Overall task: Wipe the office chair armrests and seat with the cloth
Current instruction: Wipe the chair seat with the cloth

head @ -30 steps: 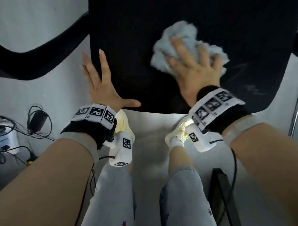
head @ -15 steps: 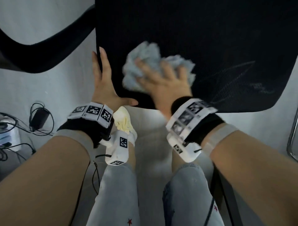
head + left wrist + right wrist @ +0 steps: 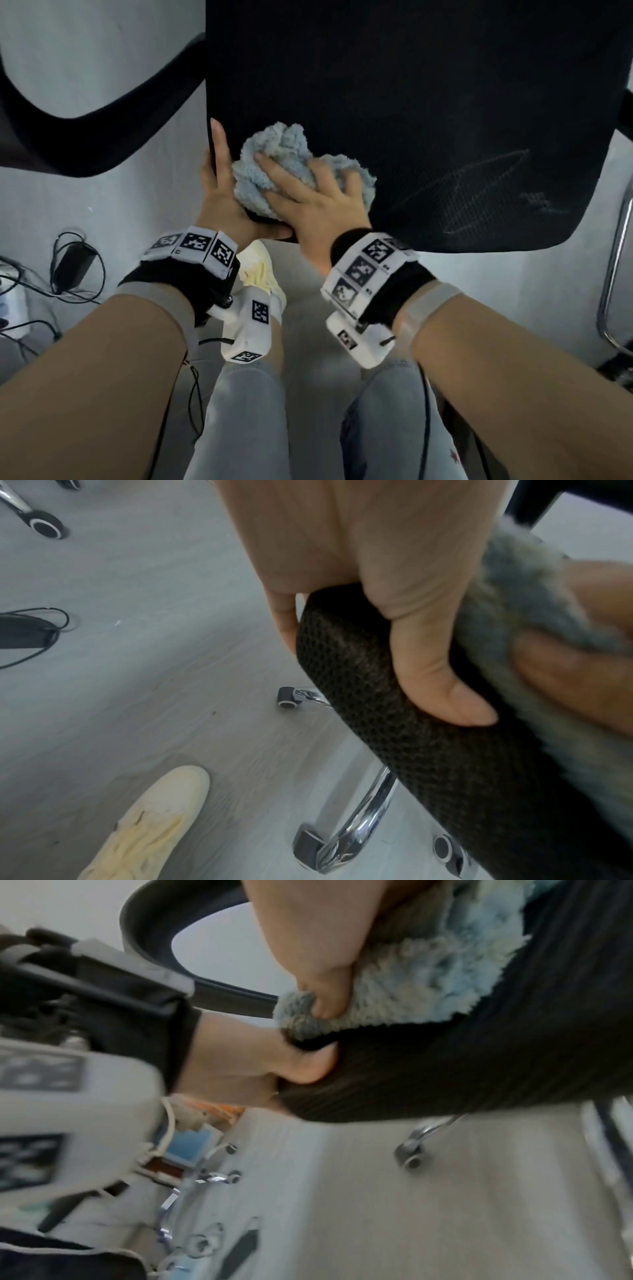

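The black mesh chair seat (image 3: pixel 428 102) fills the upper middle of the head view. A fluffy light-blue cloth (image 3: pixel 284 154) lies bunched on its front-left corner. My right hand (image 3: pixel 308 198) presses down on the cloth with fingers spread over it, and in the right wrist view its thumb (image 3: pixel 329 999) digs into the cloth (image 3: pixel 411 974). My left hand (image 3: pixel 222 192) grips that same corner of the seat (image 3: pixel 394 737): its thumb (image 3: pixel 438 685) lies on top, and the other fingers wrap round the side edge. The two hands touch. The black left armrest (image 3: pixel 85 137) curves off to the left.
A power adapter with cables (image 3: pixel 72 260) lies on the grey floor at the left. Under the seat are the chrome base legs (image 3: pixel 359 826) with castors (image 3: pixel 287 696). A chrome tube frame (image 3: pixel 616 257) stands at the right. My pale shoe (image 3: pixel 154 831) is just in front of the chair.
My right hand has swept the cloth leftward and toward the front, from mid-seat to the front-left corner. My left hand has gone from lying flat to gripping that corner.
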`<state>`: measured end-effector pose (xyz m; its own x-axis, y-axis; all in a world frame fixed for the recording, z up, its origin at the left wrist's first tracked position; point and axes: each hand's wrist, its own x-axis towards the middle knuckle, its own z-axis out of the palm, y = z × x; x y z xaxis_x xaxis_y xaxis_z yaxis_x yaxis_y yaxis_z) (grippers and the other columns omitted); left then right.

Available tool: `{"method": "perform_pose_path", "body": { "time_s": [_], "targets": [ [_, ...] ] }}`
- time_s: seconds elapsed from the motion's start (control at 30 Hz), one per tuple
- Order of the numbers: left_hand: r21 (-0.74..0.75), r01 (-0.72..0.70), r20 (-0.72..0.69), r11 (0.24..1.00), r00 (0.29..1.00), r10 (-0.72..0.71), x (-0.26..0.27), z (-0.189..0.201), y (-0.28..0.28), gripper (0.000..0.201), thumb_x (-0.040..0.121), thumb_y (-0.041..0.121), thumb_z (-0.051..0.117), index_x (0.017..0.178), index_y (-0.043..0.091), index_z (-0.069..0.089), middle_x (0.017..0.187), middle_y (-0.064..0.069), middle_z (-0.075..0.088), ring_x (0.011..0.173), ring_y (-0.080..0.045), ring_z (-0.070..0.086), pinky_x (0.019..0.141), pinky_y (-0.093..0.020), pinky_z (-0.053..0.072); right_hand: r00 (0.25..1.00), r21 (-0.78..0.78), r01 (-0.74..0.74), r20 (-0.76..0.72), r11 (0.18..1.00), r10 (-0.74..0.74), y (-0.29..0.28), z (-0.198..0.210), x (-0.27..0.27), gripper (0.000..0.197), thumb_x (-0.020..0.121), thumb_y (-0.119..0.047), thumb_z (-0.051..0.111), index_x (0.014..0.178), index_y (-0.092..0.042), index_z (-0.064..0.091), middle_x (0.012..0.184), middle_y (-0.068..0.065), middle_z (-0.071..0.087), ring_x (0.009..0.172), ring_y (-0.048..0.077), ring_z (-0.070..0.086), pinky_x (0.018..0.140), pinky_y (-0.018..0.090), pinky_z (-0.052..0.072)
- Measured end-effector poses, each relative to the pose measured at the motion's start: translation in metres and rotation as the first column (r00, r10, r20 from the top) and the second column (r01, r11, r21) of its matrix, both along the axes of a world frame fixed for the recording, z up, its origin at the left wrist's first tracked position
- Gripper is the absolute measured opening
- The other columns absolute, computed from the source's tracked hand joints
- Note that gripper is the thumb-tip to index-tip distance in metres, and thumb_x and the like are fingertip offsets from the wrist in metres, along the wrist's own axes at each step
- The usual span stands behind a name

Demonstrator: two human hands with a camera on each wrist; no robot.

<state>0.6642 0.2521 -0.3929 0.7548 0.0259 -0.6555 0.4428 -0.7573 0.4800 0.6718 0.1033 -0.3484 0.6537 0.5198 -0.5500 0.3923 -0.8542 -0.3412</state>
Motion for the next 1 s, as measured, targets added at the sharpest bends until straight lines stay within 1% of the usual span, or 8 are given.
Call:
{"method": "perform_pose_path", "body": {
  "time_s": [0.1,0.23,0.4,0.53,0.63,0.7,0.77,1.0],
  "targets": [
    [-0.145,-0.183,-0.067,0.972,0.982,0.175,0.002,0.008,-0.002,0.146,0.052,0.013,0.087,0.138,0.035,-0.029,0.152,-0.011,-0.005,0.141,-0.024,0.010,0.111,-0.035,0.018,0.970,-0.155,0.222,0.136,0.963,-0.202,-0.043,-0.004,0.029,0.063,0.087,-0.012,0.043,0.138,-0.045,0.024,0.154,-0.017,-0.005,0.135,0.034,0.011,0.104,0.055,0.016],
    [-0.101,-0.186,-0.066,0.977,0.981,0.180,0.005,0.012,-0.008,0.147,0.052,0.013,0.087,0.137,0.033,-0.031,0.149,-0.010,-0.001,0.139,-0.025,0.013,0.111,-0.039,0.020,0.674,-0.188,0.737,0.258,0.649,-0.692,-0.055,0.002,0.049,0.070,0.086,-0.004,0.042,0.135,-0.050,0.024,0.153,-0.021,0.001,0.133,0.034,0.015,0.103,0.050,0.020],
    [-0.054,-0.180,-0.069,0.982,0.982,0.177,0.004,0.012,-0.011,0.140,0.056,0.010,0.085,0.141,0.028,-0.026,0.151,-0.010,-0.003,0.140,-0.025,0.013,0.111,-0.033,0.020,0.936,-0.074,0.341,-0.059,0.937,-0.346,0.014,-0.001,-0.003,0.065,0.088,-0.012,0.044,0.139,-0.045,0.020,0.153,-0.019,-0.002,0.138,0.033,-0.013,0.105,0.066,-0.005],
    [-0.059,-0.163,-0.080,0.985,0.984,0.158,0.004,0.012,-0.009,0.141,0.055,0.011,0.086,0.141,0.027,-0.026,0.150,-0.014,-0.001,0.140,-0.027,0.015,0.110,-0.035,0.023,0.999,-0.081,-0.021,0.044,0.997,0.025,-0.019,-0.001,-0.002,0.061,0.092,-0.020,0.040,0.141,-0.043,0.013,0.154,-0.018,-0.012,0.139,0.030,-0.008,0.107,0.061,0.003],
    [-0.073,-0.170,-0.077,0.983,0.983,0.164,0.005,0.013,-0.011,0.145,0.053,0.014,0.087,0.139,0.028,-0.029,0.146,-0.015,0.007,0.136,-0.029,0.022,0.108,-0.036,0.024,0.967,-0.231,0.241,0.136,0.943,-0.214,-0.066,-0.005,0.028,0.062,0.091,-0.014,0.043,0.139,-0.046,0.019,0.155,-0.015,-0.005,0.140,0.034,-0.002,0.106,0.060,0.011],
    [-0.050,-0.167,-0.068,0.985,0.984,0.163,0.006,0.014,-0.013,0.146,0.052,0.015,0.087,0.139,0.026,-0.029,0.145,-0.016,0.009,0.134,-0.030,0.023,0.108,-0.038,0.024,0.793,-0.220,0.608,0.224,0.763,-0.567,-0.084,-0.003,0.040,0.061,0.091,-0.012,0.043,0.136,-0.049,0.023,0.154,-0.018,-0.002,0.138,0.036,0.005,0.104,0.056,0.016],
    [-0.032,-0.179,-0.064,0.983,0.982,0.176,0.007,0.014,-0.016,0.146,0.051,0.015,0.088,0.139,0.026,-0.029,0.145,-0.016,0.010,0.133,-0.030,0.025,0.107,-0.038,0.026,0.692,-0.246,0.722,0.236,0.647,-0.682,-0.073,0.001,0.043,0.066,0.089,-0.009,0.042,0.136,-0.049,0.019,0.154,-0.019,-0.001,0.137,0.037,0.007,0.102,0.053,0.019],
    [0.042,-0.158,-0.076,0.987,0.984,0.161,0.007,0.012,-0.015,0.136,0.058,0.013,0.084,0.143,0.025,-0.022,0.152,-0.013,-0.004,0.139,-0.028,0.016,0.110,-0.035,0.021,0.994,-0.018,0.103,-0.033,0.995,-0.104,0.006,-0.001,-0.012,0.059,0.092,-0.020,0.040,0.141,-0.042,0.017,0.153,-0.019,-0.011,0.138,0.031,-0.002,0.108,0.060,0.004]
  ]
}}
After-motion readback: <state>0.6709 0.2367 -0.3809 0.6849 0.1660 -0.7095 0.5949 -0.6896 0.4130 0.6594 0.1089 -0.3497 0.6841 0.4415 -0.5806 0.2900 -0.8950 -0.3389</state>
